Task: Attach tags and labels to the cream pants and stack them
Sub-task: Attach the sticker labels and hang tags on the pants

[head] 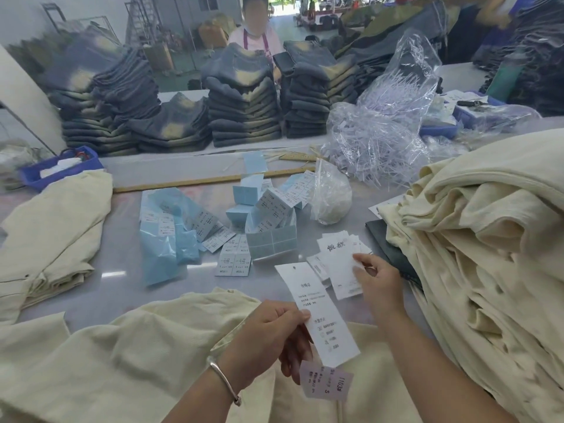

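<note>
Holding a long white tag (317, 312) in a pinch, the left hand (268, 337) hovers over the cream pants (137, 346) spread just below it. The right hand (378, 282) is nearer the tag pile (338, 257) on the surface (122, 270) and seems to pinch its top card. The tag's long side points away, up-left.

A long grey worktable (122, 270) fills the near view, its top catching glare. Beyond its far edge, stacks of dark faded jeans (244, 111) line up. Behind those stacks a pale floor (283, 29) runs to a bright open doorway, daylight pouring in. Left of the stacks, a white wall (21, 16).
</note>
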A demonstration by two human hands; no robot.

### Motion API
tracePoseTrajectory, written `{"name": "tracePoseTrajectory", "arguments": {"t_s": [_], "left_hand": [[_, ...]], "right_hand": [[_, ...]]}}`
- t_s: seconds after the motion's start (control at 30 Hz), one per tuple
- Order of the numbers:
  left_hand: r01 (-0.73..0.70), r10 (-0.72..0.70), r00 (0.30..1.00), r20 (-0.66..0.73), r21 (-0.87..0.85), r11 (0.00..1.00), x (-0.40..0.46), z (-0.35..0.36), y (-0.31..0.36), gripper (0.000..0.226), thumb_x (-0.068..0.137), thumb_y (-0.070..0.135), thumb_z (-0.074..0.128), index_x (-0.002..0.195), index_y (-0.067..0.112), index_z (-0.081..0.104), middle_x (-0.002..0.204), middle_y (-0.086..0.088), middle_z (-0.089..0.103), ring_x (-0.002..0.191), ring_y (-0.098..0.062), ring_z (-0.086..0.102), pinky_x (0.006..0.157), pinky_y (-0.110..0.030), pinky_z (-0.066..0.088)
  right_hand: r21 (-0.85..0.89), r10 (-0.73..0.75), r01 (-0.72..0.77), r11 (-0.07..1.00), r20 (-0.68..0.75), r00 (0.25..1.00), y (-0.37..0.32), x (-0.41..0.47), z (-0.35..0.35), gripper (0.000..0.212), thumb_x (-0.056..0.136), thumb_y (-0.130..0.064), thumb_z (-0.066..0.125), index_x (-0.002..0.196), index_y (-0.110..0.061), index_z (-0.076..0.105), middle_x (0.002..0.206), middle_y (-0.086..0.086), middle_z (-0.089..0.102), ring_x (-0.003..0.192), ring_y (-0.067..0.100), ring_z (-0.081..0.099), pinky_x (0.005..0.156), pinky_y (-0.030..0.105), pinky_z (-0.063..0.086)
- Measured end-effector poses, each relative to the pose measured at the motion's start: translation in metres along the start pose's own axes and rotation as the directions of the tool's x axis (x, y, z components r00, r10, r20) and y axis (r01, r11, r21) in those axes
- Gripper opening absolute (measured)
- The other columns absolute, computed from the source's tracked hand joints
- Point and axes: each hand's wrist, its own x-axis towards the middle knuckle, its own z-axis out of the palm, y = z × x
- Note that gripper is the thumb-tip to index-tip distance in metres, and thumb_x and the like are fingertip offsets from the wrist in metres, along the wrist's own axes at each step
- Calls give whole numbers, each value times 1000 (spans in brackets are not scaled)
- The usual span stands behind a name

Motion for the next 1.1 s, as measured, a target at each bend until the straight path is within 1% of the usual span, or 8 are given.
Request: {"name": "tracePoseTrajectory", "arguments": {"t_s": [0.13,0.23,0.3,0.4,0.63,0.77,0.97,1.1], "left_hand": [[11,-11,1000,-9,24,1000,7,-7,0,36,101,13,43,75,4,65,57,-15,64,35,-20,56,35,-22,37],[8,-7,1000,-9,41,999,13,-10,0,34,101,17,45,77,2,63,57,-15,65,35,-21,56,34,-20,37],[-16,16,1000,2,23,1000,16,-9,4,33,94,27,50,71,8,62,56,-15,65,35,-21,56,35,-20,37],[-86,86,992,96,-1,996,18,-4,11,34,91,36,50,67,17,64,57,-12,65,36,-20,57,36,-21,40],[-152,150,974,169,4,988,20,12,12,57,91,41,57,83,-16,57,80,-26,71,45,-23,60,39,-25,43],[-164,163,974,158,-8,986,17,17,9,56,88,39,60,81,-15,54,81,-42,63,46,-24,59,39,-25,43],[-168,171,976,134,-29,985,15,20,9,38,89,30,58,83,-8,60,58,-12,65,40,-21,58,39,-24,43],[-138,138,989,48,-15,990,16,17,3,31,87,25,56,78,-4,61,55,-15,65,37,-22,56,39,-24,40]], "right_hand": [[-460,4,50,886,115,993,6,10,3,16,88,-14,65,104,-15,71,122,7,55,112,22,53,89,28,41],[-86,-49,75,993,269,962,-23,-16,-5,18,83,-29,72,71,-16,67,82,4,64,75,18,56,64,24,42],[205,-91,-33,978,563,822,-48,-42,-11,33,76,-39,75,70,-10,62,63,3,56,57,14,48,52,20,39],[229,-148,-42,972,744,651,-75,-67,-18,41,69,-34,81,75,-4,54,63,5,55,54,15,47,47,21,38],[315,-179,-119,942,768,614,-81,-71,-33,27,72,-12,79,72,-16,53,69,16,65,57,22,55,46,25,39],[354,-195,-160,921,777,599,-75,-73,-37,24,74,-12,78,72,-17,54,71,18,63,67,30,54,55,31,39],[427,-205,-272,862,785,584,-61,-68,-44,25,79,-14,76,75,-14,51,71,8,50,61,18,45,56,25,35],[443,-58,-304,843,638,768,-33,-40,-44,23,74,-1,72,76,-16,54,76,6,52,67,19,49,59,25,40]]}}
